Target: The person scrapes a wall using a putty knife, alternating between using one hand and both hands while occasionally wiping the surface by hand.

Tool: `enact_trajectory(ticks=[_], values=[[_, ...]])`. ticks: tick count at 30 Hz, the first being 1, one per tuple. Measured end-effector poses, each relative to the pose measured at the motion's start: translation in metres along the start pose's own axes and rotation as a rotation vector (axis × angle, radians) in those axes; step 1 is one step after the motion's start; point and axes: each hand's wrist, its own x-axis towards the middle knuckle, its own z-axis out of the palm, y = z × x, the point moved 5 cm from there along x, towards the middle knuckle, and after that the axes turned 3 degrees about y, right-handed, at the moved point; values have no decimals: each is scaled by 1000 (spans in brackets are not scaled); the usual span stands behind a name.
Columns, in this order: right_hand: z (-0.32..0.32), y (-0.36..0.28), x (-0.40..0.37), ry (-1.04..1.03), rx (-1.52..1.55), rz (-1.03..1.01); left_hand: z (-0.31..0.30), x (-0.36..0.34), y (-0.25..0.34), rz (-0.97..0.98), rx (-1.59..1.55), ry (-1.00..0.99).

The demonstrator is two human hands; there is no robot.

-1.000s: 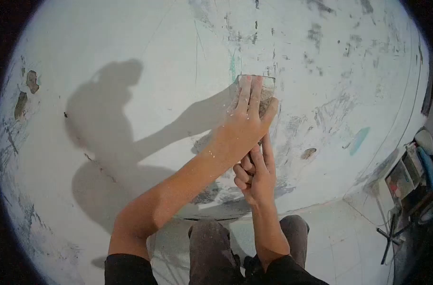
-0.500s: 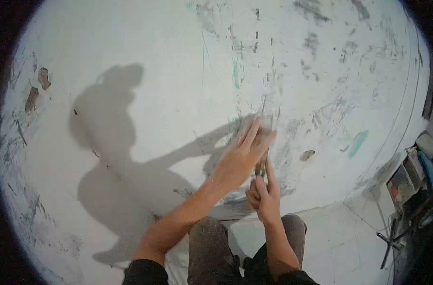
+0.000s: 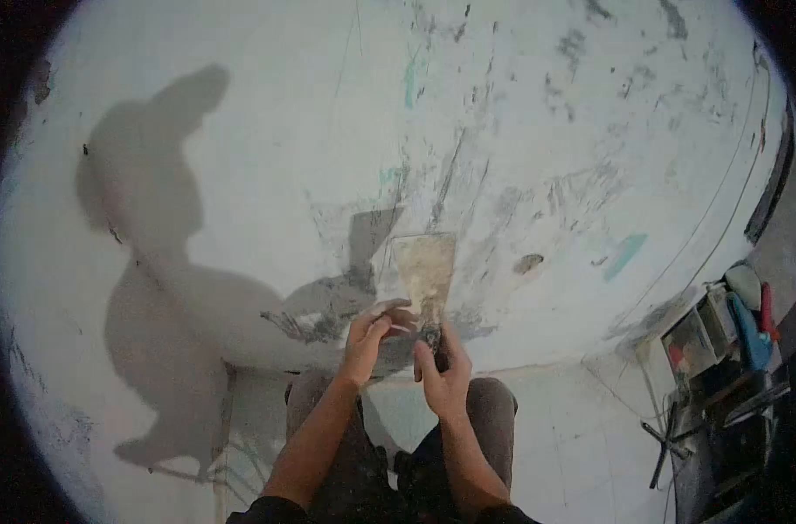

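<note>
White plastered wall (image 3: 241, 157), scuffed grey and flecked with teal, is being faced closely, and a broad metal scraper (image 3: 424, 266) is being held blade-up against its lower part, just above the pale tiled floor (image 3: 573, 419). Its dark handle is being clenched in the grip of the right hand (image 3: 443, 377). The left hand (image 3: 367, 336), a second ago pressed flat on the blade much higher up, is now being kept curled beside the blade's base; whether it is pinching anything cannot be told. The downward pass is therefore being judged as ended.
</note>
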Motion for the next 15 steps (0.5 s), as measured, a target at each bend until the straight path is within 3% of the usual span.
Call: enact_trajectory(ticks=[2, 5, 11, 15], values=[[2, 7, -4, 44, 197, 118, -6, 1, -3, -24, 7, 1], [-4, 13, -6, 52, 176, 166, 2, 1, 0, -10, 23, 21], [-10, 3, -5, 137, 262, 222, 24, -3, -13, -15, 108, -110], [-18, 6, -6, 157, 396, 169, 25, -7, -23, -113, 162, -66]])
